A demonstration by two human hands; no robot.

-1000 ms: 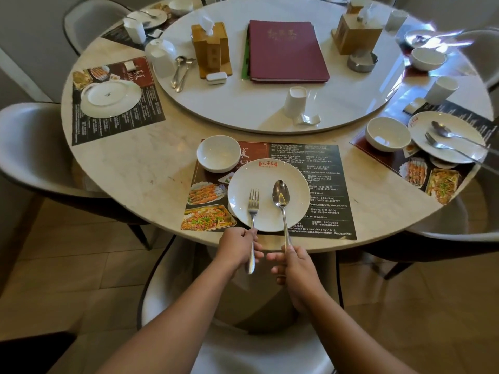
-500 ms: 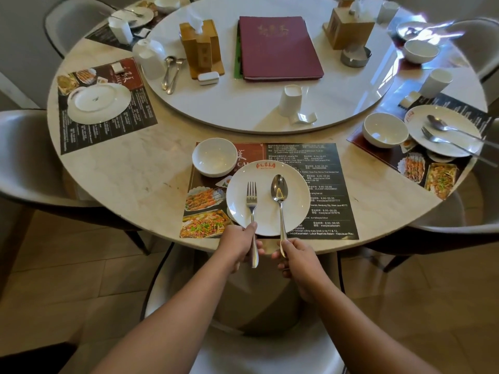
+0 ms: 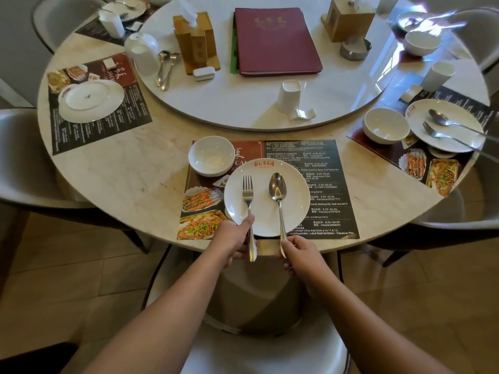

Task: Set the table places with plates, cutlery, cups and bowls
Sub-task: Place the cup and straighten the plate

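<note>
A white plate (image 3: 264, 214) lies on the printed placemat (image 3: 324, 184) at the table's near edge, with a white bowl (image 3: 211, 155) at its upper left. A fork (image 3: 248, 195) and a spoon (image 3: 278, 188) rest on the plate side by side, handles pointing toward me past the table edge. My left hand (image 3: 233, 240) grips the fork's handle. My right hand (image 3: 301, 253) pinches the spoon's handle. A white cup (image 3: 289, 96) with a small white rest (image 3: 303, 114) beside it stands on the turntable (image 3: 243, 109).
The place at right holds a bowl (image 3: 385, 129) and a plate (image 3: 445, 128) with cutlery and a cup (image 3: 438, 76). At left, a plate (image 3: 90, 99) sits on a mat. The turntable carries a red menu (image 3: 275, 40), tissue boxes, loose spoons (image 3: 164, 70), stacked cups (image 3: 141, 52). A chair (image 3: 259, 346) stands below me.
Both hands slid the fork and spoon slightly farther onto the plate and stayed on the handles. The view moved closer to the table.
</note>
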